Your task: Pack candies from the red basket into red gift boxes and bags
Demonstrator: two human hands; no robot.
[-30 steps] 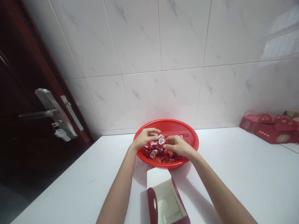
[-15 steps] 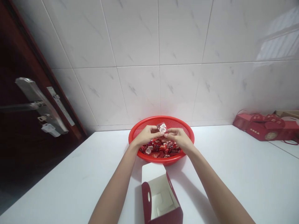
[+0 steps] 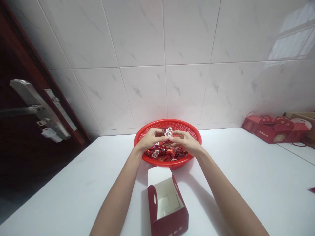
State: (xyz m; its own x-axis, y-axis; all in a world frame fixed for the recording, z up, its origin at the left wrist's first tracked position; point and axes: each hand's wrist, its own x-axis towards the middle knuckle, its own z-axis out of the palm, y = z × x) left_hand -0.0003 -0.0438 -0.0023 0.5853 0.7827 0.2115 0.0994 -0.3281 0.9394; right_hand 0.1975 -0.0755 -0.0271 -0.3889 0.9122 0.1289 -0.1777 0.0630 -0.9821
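Above a red plastic basket, my left hand and my right hand meet at a small wrapped candy. Both hands pinch it between thumb and fingers, its red wrapper with a pale printed patch facing me. Below them, several red-wrapped candies lie in the basket. Nearer to me, between my forearms, stands a dark red gift box with its top open and its white inside showing. I see no candy in the visible part of the box.
At the right by the tiled wall lie red gift boxes beside a brown cardboard piece. A dark red door with a metal handle and hanging keys is at the left. A red tip shows at the right edge.
My view has shifted slightly, so everything sits a little higher and further left. Both hands still hold the candy over the basket, its printed side turned somewhat more upright.
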